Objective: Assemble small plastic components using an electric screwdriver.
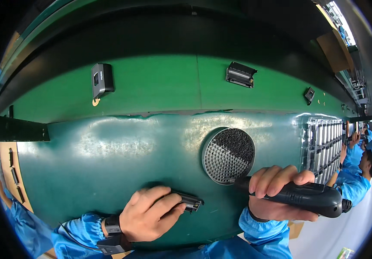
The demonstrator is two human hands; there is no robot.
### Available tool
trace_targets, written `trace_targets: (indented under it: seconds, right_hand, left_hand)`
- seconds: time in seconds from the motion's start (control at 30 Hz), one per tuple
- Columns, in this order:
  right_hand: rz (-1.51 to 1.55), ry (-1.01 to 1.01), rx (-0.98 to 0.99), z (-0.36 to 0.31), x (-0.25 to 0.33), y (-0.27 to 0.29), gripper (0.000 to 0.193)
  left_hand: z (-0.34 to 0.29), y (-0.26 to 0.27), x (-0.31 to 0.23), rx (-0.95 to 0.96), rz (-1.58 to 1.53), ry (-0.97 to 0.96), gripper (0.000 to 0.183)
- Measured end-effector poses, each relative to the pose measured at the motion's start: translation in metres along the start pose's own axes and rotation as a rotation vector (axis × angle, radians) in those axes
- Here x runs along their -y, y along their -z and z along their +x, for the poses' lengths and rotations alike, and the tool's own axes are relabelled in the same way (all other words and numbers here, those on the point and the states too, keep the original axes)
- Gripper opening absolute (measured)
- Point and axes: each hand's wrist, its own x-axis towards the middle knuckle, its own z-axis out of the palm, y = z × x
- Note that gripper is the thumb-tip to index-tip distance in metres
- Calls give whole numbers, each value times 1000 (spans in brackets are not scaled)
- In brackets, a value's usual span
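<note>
My right hand is wrapped round a black electric screwdriver, which lies tilted with its tip toward the left. The tip is at the lower right rim of a round metal screw dish. Small black screws are heaped in the dish's upper right part, and the perforated plate shows elsewhere. Left of and below the dish, my left hand holds a small dark plastic housing low over the teal bench. My fingers cover much of the housing.
On the green belt beyond stand a dark device, an open housing and a small dark part. A clear tray of white pieces sits at right, near co-workers. Dark strips lie on a tan board at left.
</note>
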Motion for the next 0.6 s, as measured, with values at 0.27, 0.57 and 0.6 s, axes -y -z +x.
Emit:
trace_targets:
  seconds: [0.27,0.57,0.6]
  right_hand:
    - [85,-56,-52,-7,3,1,81]
    - [47,-52,31,0,3,-9,75]
    - [30,-12,103,1,0,-13,71]
  left_hand:
    - [-12,-9,2,-47,-75,35,22]
    - [-3,-13,-6,9,-44,67,27]
    - [-3,-14,-9,11,-43,70,27]
